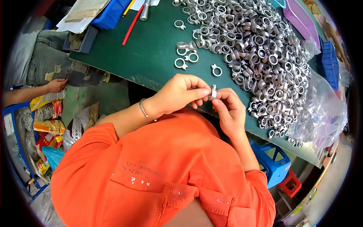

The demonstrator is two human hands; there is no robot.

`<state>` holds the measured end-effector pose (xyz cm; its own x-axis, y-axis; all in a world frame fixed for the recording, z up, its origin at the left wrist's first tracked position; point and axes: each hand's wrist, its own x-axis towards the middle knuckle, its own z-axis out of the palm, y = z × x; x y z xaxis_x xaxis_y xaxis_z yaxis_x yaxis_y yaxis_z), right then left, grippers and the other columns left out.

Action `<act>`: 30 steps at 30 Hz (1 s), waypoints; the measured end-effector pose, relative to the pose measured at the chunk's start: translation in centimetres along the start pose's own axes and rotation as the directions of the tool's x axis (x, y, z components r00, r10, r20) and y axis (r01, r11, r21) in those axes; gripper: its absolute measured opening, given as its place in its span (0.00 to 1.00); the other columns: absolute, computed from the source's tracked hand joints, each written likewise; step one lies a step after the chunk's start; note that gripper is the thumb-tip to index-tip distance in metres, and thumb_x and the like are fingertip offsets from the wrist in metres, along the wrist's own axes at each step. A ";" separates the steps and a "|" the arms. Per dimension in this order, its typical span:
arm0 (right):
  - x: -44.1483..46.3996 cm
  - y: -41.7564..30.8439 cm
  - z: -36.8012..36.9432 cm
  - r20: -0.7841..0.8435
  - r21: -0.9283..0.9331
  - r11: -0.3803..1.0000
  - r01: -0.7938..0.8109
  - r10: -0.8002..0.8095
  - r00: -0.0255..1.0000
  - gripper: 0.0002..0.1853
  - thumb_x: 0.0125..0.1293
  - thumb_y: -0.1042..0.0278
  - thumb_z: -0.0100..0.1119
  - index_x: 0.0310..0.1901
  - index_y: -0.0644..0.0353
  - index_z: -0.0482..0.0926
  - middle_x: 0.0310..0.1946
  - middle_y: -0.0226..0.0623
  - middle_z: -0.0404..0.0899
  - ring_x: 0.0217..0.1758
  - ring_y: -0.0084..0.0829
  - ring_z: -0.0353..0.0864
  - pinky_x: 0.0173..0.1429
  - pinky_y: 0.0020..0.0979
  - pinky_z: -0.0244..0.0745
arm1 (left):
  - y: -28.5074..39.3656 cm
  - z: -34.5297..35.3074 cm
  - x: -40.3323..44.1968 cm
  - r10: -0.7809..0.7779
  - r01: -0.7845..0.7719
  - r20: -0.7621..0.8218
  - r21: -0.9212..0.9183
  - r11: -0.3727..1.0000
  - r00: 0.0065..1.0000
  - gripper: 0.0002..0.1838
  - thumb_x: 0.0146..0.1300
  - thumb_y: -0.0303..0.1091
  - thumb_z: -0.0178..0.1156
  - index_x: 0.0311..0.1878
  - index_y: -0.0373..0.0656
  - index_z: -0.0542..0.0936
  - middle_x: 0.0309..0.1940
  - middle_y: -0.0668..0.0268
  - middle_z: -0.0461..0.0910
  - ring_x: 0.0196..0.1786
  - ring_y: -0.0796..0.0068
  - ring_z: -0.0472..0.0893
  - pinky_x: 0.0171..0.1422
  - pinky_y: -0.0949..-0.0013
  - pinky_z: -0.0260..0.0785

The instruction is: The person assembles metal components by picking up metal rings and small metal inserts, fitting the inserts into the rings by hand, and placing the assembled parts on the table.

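Observation:
A small metal ring (213, 93) with a stub on top is held upright between my two hands at the table's front edge. My left hand (183, 90), with a bracelet at its wrist, pinches it from the left by thumb and fingertips. From the right, the thumb and fingers of my right hand (230, 109) close on the same ring. One loose ring (216, 70) lies just beyond my hands on the green table (147, 56). Several more rings (181, 63) lie in a small group further left. A large heap of rings (261, 53) covers the table's right part.
Blue bins (113, 15), a red stick (133, 25) and a metal tool (145, 11) are at the back left. Clear plastic bags (321, 109) hang at the right edge. Another person's hand (56, 85) is at far left. A blue stool (273, 162) stands below the table.

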<state>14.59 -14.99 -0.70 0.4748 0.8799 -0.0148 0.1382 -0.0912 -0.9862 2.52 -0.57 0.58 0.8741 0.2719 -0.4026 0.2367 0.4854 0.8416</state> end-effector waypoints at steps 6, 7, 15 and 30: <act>0.6 -0.3 0.0 0.042 -0.278 0.890 0.362 -0.365 0.930 0.07 0.55 0.85 0.57 0.34 0.64 0.74 0.31 0.37 0.73 0.32 0.32 0.73 0.35 0.26 0.69 | -0.6 0.1 -0.4 0.129 -0.128 -0.001 0.116 0.985 0.992 0.04 0.60 0.24 0.59 0.37 0.35 0.78 0.32 0.69 0.77 0.31 0.84 0.74 0.34 0.81 0.69; 0.6 -0.3 0.0 0.021 -0.262 0.902 0.343 -0.350 0.936 0.07 0.55 0.86 0.56 0.34 0.64 0.74 0.31 0.38 0.72 0.32 0.33 0.73 0.34 0.26 0.69 | -0.8 0.0 -0.4 0.128 -0.127 -0.001 0.116 0.985 0.992 0.04 0.60 0.24 0.59 0.37 0.35 0.78 0.32 0.69 0.77 0.31 0.84 0.74 0.34 0.81 0.69; 0.3 0.1 -0.3 0.004 0.404 0.891 -0.209 0.226 0.974 0.09 0.69 0.70 0.46 0.45 0.65 0.72 0.32 0.32 0.76 0.30 0.19 0.74 0.33 0.18 0.70 | -0.5 0.1 -0.6 0.400 -0.402 0.111 0.480 0.780 0.910 0.02 0.58 0.21 0.59 0.35 0.34 0.78 0.34 0.67 0.75 0.34 0.83 0.74 0.36 0.81 0.69; 1.3 -0.7 -0.2 0.115 -0.126 0.901 0.416 -0.403 0.908 0.11 0.49 0.88 0.57 0.34 0.65 0.79 0.47 0.46 0.76 0.44 0.37 0.79 0.44 0.28 0.74 | -0.5 -0.1 -0.1 -0.107 0.108 0.019 -0.236 0.966 0.994 0.14 0.69 0.40 0.47 0.44 0.37 0.72 0.33 0.66 0.75 0.30 0.81 0.76 0.30 0.80 0.72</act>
<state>15.25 -13.86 0.03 0.2754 0.8894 0.3650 0.4317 0.2248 -0.8735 2.29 -0.78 0.20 0.8515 0.2027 -0.4835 0.2231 0.6945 0.6841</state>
